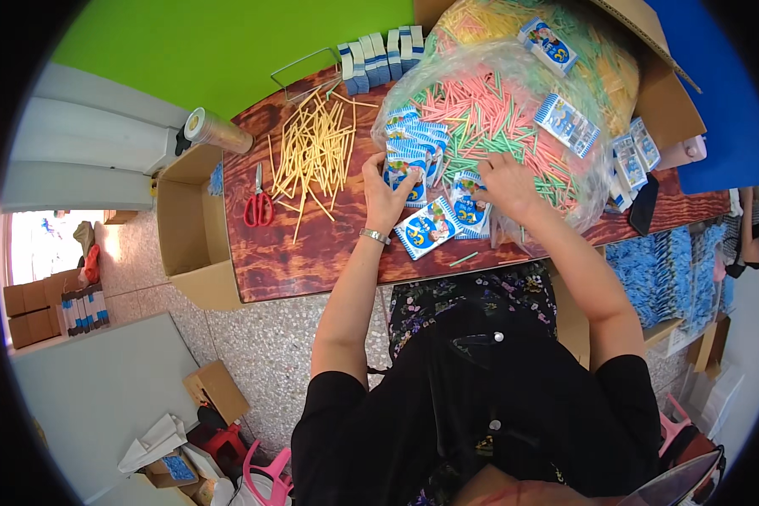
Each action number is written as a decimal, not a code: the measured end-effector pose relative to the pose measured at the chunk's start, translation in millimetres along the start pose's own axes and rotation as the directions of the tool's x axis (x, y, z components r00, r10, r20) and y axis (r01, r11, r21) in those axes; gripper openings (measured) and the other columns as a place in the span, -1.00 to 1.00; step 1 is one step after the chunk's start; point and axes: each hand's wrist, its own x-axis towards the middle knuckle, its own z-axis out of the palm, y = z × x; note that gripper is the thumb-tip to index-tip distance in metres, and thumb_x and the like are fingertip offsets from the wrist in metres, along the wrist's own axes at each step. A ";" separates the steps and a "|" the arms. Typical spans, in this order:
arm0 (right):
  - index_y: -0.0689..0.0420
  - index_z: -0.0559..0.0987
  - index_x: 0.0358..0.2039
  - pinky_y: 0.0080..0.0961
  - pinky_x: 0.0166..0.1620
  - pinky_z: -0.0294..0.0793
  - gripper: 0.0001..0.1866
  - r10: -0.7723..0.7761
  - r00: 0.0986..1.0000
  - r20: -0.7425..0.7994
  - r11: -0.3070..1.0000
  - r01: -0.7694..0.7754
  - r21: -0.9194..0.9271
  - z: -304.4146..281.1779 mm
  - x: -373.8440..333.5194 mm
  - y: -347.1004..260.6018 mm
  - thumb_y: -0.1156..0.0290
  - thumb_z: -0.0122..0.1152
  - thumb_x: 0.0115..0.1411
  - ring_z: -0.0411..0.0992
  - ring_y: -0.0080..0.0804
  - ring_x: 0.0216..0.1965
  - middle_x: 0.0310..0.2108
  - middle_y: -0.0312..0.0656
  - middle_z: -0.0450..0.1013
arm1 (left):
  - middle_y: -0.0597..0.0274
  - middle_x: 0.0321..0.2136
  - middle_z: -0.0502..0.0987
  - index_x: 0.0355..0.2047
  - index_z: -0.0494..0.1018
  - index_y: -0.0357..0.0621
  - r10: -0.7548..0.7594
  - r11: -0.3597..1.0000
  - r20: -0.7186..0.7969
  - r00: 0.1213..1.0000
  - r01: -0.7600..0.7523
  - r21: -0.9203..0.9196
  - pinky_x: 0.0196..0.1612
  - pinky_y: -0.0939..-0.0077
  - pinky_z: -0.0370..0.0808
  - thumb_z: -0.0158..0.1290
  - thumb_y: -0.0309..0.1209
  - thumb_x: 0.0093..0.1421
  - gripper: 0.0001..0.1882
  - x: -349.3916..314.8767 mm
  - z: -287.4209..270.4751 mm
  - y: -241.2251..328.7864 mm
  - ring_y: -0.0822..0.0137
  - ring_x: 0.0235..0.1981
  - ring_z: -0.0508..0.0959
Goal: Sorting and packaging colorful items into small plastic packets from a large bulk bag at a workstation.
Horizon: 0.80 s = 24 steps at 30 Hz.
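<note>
My left hand (386,194), with a band at its wrist, grips a small blue-and-white packet (407,160) on top of an overlapping pile. My right hand (510,187) is bent down over short green and pink sticks (514,139), its fingers closed; whatever they pinch is hidden. Partly under that hand lies another packet (468,207). A loose packet (428,228) rests flat between my hands, close to the table's front edge. The sticks fill a clear plastic bag (401,88) spread open on the table, and two more packets (567,125) (548,46) lie on it.
Long pale-yellow sticks (312,152) lie heaped left of my hands, beside red-handled scissors (259,207). Bundled packets (379,63) stand at the back. A cardboard box (196,228) adjoins the table's left edge; a dark phone (643,205) lies at the right.
</note>
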 end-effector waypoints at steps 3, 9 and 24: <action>0.17 0.51 -0.33 -0.31 -0.26 0.56 -0.56 0.033 0.996 -0.086 0.991 -0.044 -0.130 16.1 -3.4 2.5 0.17 0.45 -0.13 0.40 -0.18 -0.13 -0.25 -0.15 0.41 | -0.02 -0.09 0.36 0.02 0.25 -0.36 0.024 0.992 -0.003 1.000 -0.023 0.126 0.03 0.34 0.39 0.35 -0.28 -0.02 -0.29 -0.4 -2.3 8.6 0.17 -0.04 0.43; 0.14 0.56 -0.36 -0.30 -0.29 0.55 -0.80 0.028 0.969 -0.246 0.984 -0.070 -0.163 31.6 2.3 6.8 0.34 0.22 -0.02 0.42 -0.25 -0.15 -0.32 -0.22 0.45 | -0.09 0.01 0.32 0.07 0.26 -0.32 0.121 0.954 0.016 0.992 -0.121 0.274 0.14 0.19 0.28 0.30 -0.27 0.04 -0.32 -3.1 -6.4 19.6 0.01 0.09 0.32; 0.10 0.56 -0.33 -0.28 -0.28 0.45 -0.87 -0.047 0.862 -0.505 0.881 0.274 0.387 -34.9 -13.8 21.5 0.38 0.25 0.12 0.49 -0.28 -0.35 -0.40 -0.26 0.50 | 0.10 -0.56 0.51 -0.39 0.53 -0.26 0.096 0.994 0.365 0.926 -0.070 -0.084 -0.39 0.36 0.40 0.15 -0.35 0.15 -0.81 -2.5 42.1 101.3 0.21 -0.52 0.50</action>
